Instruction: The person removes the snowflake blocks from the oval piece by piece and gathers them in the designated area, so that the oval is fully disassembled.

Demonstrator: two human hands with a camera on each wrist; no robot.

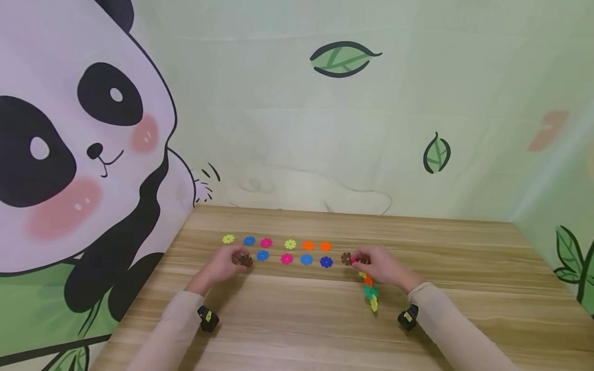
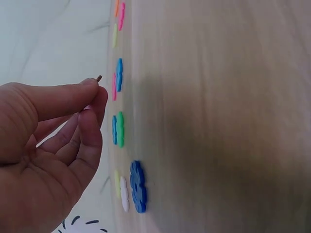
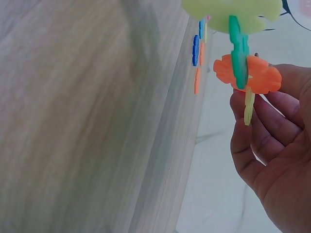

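Observation:
My left hand [image 1: 227,262] pinches a brown snowflake disc [image 1: 246,262] between thumb and fingertips, above the left end of the disc rows. Only the disc's thin edge shows in the left wrist view. On the right, my right hand [image 1: 378,264] holds a chain of interlocked snowflake discs by its upper end. A brown disc [image 1: 346,258] sticks out left of the fingertips, with a bit of pink beside it. Down from the hand hang an orange disc [image 3: 265,75], a green disc [image 1: 370,292] and a yellow disc [image 1: 374,304].
Loose discs lie in two rows on the wooden table [image 1: 297,319], among them a pink disc [image 1: 286,259], an orange disc [image 1: 308,246] and a dark blue disc [image 1: 326,262]. Another blue disc [image 2: 138,187] appears in the left wrist view. A panda-printed backdrop [image 1: 260,129] stands behind.

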